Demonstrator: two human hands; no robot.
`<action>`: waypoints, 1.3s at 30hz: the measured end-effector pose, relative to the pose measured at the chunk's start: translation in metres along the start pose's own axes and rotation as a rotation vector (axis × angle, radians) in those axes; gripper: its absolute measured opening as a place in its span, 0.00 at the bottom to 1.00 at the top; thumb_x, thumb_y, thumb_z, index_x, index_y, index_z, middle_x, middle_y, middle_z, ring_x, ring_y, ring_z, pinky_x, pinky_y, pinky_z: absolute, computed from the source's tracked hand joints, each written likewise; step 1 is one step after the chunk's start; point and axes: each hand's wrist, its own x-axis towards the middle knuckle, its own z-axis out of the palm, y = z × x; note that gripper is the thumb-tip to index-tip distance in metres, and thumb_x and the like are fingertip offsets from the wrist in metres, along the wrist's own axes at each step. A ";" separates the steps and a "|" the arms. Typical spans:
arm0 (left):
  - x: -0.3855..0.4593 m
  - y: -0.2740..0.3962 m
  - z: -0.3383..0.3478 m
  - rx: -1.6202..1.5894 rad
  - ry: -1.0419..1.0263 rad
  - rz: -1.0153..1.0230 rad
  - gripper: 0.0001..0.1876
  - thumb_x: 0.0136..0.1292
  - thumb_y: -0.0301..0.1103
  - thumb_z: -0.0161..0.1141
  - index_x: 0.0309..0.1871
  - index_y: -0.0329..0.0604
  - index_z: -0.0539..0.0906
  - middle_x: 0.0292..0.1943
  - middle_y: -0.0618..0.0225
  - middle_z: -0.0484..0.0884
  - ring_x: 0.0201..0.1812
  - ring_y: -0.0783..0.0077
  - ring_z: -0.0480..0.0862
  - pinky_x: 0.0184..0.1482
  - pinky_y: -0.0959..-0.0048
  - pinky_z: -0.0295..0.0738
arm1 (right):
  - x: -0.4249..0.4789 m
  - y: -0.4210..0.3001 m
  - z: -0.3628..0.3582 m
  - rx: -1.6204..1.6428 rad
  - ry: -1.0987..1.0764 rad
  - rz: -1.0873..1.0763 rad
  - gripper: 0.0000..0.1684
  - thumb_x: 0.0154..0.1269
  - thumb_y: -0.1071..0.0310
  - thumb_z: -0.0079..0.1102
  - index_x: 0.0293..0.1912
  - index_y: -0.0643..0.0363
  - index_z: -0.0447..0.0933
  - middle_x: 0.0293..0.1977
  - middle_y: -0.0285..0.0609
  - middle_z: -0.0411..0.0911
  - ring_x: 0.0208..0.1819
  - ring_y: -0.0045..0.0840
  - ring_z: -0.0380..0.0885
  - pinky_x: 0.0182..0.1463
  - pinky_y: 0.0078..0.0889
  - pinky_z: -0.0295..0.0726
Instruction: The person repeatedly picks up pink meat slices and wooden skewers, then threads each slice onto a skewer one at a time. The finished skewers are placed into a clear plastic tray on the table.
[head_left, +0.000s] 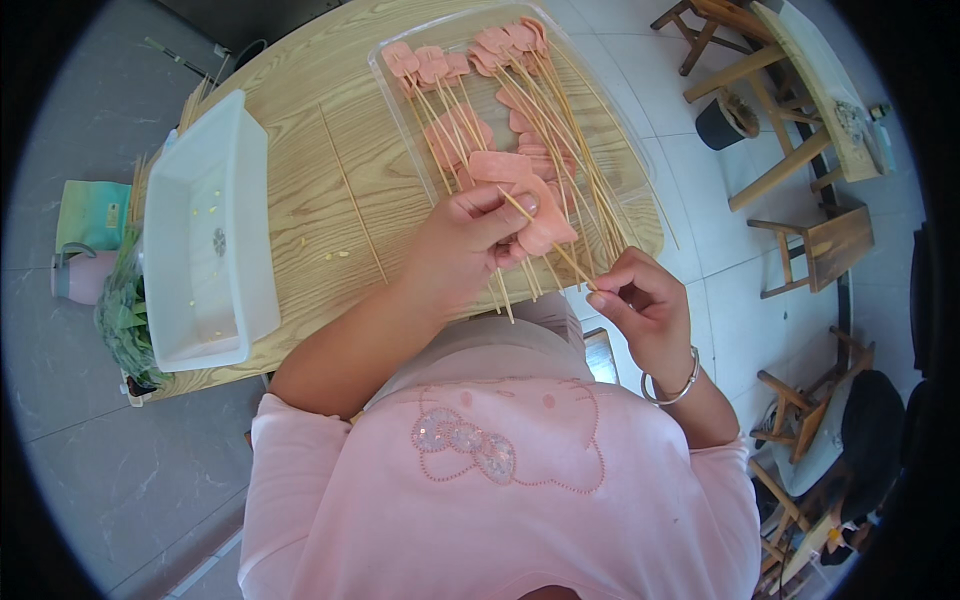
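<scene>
Slices of pink luncheon meat (550, 219) are pinched in my left hand (480, 229), over the near edge of a clear plastic tray. A bamboo skewer (574, 265) runs across the slices, its tip near my left thumb. My right hand (637, 304) grips the skewer's other end between thumb and fingertips. Skewered meat slices (510, 45) lie at the tray's (379, 79) far end, their sticks pointing towards me. Loose slices (457, 135) rest in the middle of the tray, partly hidden by sticks and my left hand.
A white plastic bin (259, 225) holding small yellow bits stands on the wooden table (315, 180) at left. One bare skewer (349, 187) lies between bin and tray. Bagged leafy greens (124, 315) sit at the left edge. Wooden stools (836, 247) stand on the floor at right.
</scene>
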 end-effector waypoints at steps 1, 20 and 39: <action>0.000 -0.001 0.002 0.069 0.051 0.077 0.10 0.59 0.31 0.50 0.40 0.34 0.75 0.27 0.70 0.74 0.25 0.84 0.70 0.25 0.87 0.63 | 0.000 0.000 0.001 0.006 0.019 0.016 0.05 0.48 0.82 0.56 0.27 0.63 0.72 0.25 0.34 0.65 0.24 0.12 0.65 0.26 0.11 0.65; -0.014 0.008 0.004 1.198 0.273 1.006 0.12 0.49 0.19 0.56 0.39 0.39 0.79 0.28 0.60 0.79 0.26 0.72 0.77 0.27 0.79 0.71 | -0.003 -0.003 0.005 -0.196 0.136 -0.012 0.06 0.46 0.83 0.57 0.25 0.64 0.71 0.23 0.36 0.67 0.21 0.14 0.66 0.23 0.13 0.66; -0.047 0.013 -0.023 0.839 0.435 0.943 0.21 0.49 0.24 0.58 0.50 0.38 0.71 0.41 0.59 0.77 0.40 0.69 0.77 0.41 0.76 0.72 | 0.032 -0.035 0.011 -0.405 0.176 -0.026 0.02 0.50 0.76 0.56 0.28 0.63 0.74 0.20 0.36 0.70 0.22 0.17 0.69 0.26 0.18 0.68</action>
